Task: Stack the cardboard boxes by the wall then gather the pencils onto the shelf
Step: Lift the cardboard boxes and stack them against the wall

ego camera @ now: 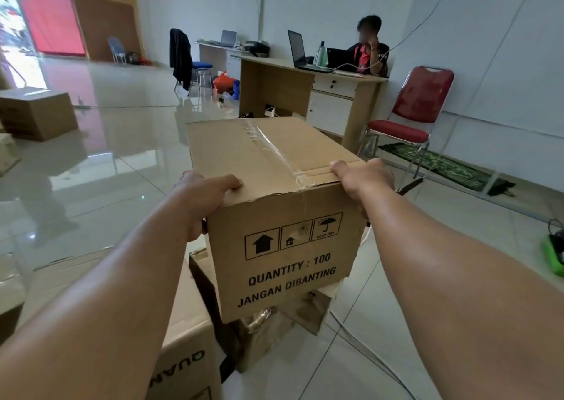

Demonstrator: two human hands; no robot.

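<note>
A taped cardboard box [274,167] printed "QUANTITY : 100" is held up in front of me. My left hand [201,198] grips its near left top corner, thumb on the lid. On the near right top corner my right hand [363,179] grips the same way, its fingers hidden behind the box's right side. Beneath it lies a torn open box [274,329] on the floor. Another printed box [183,347] stands at lower left, partly behind my left arm. No pencils or shelf are in view.
A further cardboard box [36,112] sits on the glossy tiled floor at the far left. Ahead stands a wooden desk [274,88] with a laptop and a seated person [370,51]. A red chair [412,109] and green mat [439,164] are by the right wall. Cables cross the floor at right.
</note>
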